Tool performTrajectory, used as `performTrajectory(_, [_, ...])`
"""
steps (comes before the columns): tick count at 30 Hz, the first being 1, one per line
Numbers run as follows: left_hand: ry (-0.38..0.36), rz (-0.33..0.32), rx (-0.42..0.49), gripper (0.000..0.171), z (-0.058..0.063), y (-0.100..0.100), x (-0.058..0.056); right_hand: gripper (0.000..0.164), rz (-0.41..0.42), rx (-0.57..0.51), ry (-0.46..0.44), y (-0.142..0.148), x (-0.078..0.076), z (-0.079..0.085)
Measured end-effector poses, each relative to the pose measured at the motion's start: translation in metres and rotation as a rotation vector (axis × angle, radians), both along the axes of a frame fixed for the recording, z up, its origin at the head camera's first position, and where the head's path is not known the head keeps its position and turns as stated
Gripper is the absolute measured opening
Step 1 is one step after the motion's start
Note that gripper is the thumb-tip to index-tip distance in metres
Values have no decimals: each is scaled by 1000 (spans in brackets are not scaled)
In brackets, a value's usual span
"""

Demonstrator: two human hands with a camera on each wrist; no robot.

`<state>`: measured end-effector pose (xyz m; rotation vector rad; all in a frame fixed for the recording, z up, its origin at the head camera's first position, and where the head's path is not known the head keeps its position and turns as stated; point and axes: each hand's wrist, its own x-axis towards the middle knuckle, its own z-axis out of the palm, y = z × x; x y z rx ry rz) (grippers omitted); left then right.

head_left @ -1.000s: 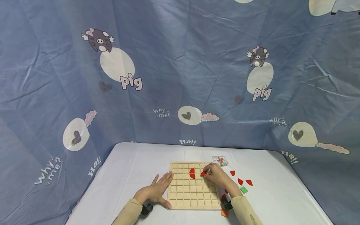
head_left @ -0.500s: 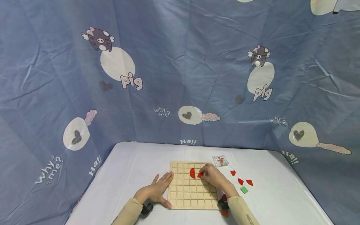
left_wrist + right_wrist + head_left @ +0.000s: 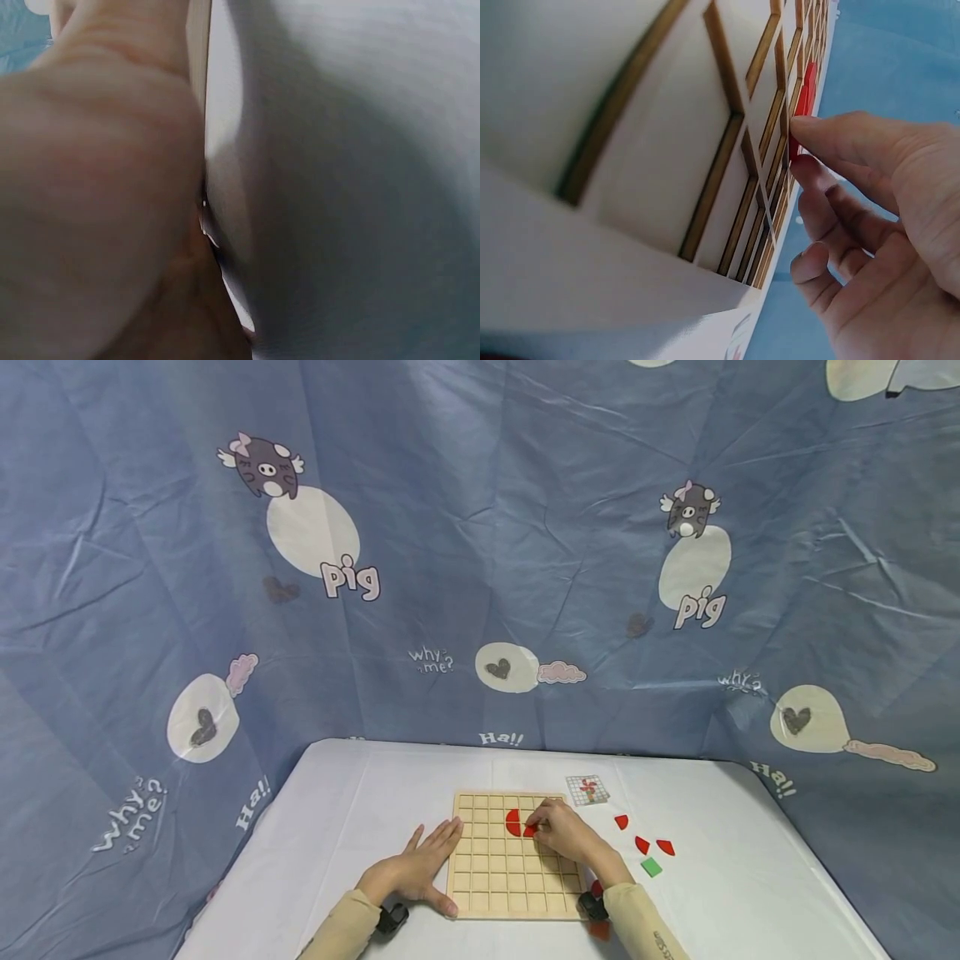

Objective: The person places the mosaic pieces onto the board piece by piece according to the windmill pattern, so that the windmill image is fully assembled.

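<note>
A wooden grid board (image 3: pixel 489 885) lies on the white table. My left hand (image 3: pixel 414 868) rests along its left edge, fingers spread and straight; the left wrist view is mostly filled by that hand (image 3: pixel 90 172). Over the board's upper part, my right hand (image 3: pixel 564 832) pinches a red quarter-circle tile (image 3: pixel 529 831) between thumb and fingers, low at the cells. Immediately left of it, two red quarter-circle tiles (image 3: pixel 513 816) form a half disc in the grid. In the right wrist view the thumb is on the red tile (image 3: pixel 795 142), which is partly hidden by the fingertips.
A pattern card (image 3: pixel 587 789) with a red pinwheel-like figure lies beyond the board's upper right corner. Loose red tiles (image 3: pixel 642 845) and a green square tile (image 3: pixel 651 867) lie right of the board. An orange tile (image 3: pixel 599 930) is near the right wrist. A blue patterned curtain (image 3: pixel 450 568) surrounds the table.
My right hand has moved left across the board with the red tile, bringing it beside the two red tiles in the grid. The left hand has stayed in place.
</note>
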<state>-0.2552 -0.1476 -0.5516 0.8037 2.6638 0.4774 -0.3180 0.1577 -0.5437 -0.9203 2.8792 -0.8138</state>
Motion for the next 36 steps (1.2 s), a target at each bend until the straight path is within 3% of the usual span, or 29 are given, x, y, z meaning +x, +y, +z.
performTrajectory(10, [-8,2,-6,134,0,0,-1,10,10,-14,4,0,-1,0])
performTrajectory(19, [-20,18,2,136,1,2,-2,9,-31,-14,-8,-1,-2,-1])
performTrajectory(36, [6,2,-6,135,-3,0,-2,11,-51,-64,-51,1,1,-3])
